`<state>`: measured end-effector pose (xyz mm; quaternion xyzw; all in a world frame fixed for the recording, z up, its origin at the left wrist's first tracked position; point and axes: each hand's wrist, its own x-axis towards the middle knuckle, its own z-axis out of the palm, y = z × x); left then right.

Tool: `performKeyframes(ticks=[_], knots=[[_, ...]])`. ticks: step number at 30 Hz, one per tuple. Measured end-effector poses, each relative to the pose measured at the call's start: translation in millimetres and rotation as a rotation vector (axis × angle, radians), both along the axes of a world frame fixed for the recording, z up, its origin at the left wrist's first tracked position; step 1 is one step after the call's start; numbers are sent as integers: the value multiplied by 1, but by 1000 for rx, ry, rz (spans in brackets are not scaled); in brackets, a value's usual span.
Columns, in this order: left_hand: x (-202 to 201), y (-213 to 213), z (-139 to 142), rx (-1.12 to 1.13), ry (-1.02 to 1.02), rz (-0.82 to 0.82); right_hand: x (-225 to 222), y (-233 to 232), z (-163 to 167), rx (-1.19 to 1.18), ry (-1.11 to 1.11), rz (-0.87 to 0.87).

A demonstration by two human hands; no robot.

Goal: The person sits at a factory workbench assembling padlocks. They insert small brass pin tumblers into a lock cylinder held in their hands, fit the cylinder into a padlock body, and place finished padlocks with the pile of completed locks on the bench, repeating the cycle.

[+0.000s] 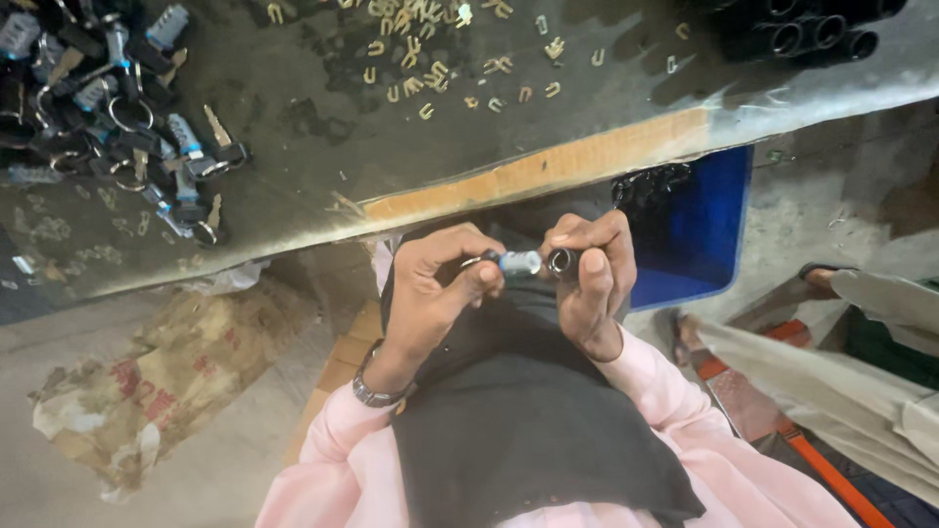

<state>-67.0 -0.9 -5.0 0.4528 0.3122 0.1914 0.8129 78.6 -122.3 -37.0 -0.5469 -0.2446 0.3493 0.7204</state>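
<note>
Item one: a small silver-grey lock cylinder (519,261), short and round-bodied, lying roughly level, pinched at its key end by the left hand (437,284). Item two: a dark metal ring-shaped housing (560,260), open bore facing the camera, gripped in the fingers of the right hand (594,277). The cylinder's free end sits just beside the housing; contact cannot be confirmed. Both are held in front of the person's lap, below the table (548,166) edge.

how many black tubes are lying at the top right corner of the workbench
3 open ends show clearly on the black tubes, bunched side by side at the workbench's top right edge. Darker ones beside and behind them may be hidden in shadow or cut off.
</note>
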Motion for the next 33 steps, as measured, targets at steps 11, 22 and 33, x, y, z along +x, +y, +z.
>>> performKeyframes(ticks=[11, 22, 33], knots=[[14, 2, 22, 1181, 187, 31, 15, 1, 12, -284, -421, 11], [4, 12, 11, 1267, 170, -172, 27, 8, 37, -454, -641, 297], [6, 8, 7, 1037, 252, -323, 31, -1, 10, -749, -24, 447]])
